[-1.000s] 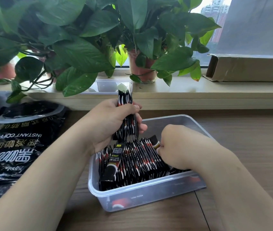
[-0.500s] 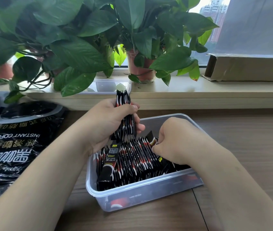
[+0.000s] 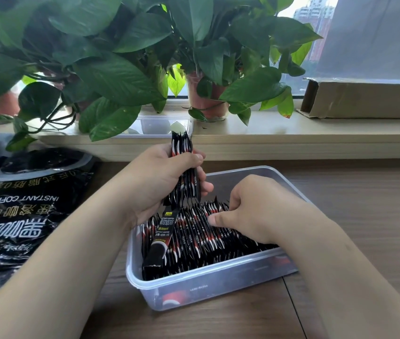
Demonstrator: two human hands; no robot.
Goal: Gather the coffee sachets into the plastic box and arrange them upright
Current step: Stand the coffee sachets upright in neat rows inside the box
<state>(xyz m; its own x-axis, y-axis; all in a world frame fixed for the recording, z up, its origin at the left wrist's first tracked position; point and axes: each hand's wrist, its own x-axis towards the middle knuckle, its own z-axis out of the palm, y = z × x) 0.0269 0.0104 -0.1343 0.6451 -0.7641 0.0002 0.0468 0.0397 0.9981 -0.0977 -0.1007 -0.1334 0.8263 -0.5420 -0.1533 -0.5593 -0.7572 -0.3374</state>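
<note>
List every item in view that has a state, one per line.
plastic box: open, nearly full
row of sachets: on edge, leaning
front sachet: face showing, tilted
bundle of sachets: gripped upright by left hand
right hand: pressing into row
coffee bag: flat on table

Leafy potted plants (image 3: 125,69) crowd the left of the windowsill (image 3: 291,133), an open cardboard box (image 3: 365,99) lies at its right end, and a big black instant-coffee bag (image 3: 20,206) sprawls at the wooden table's (image 3: 365,204) left edge.
</note>
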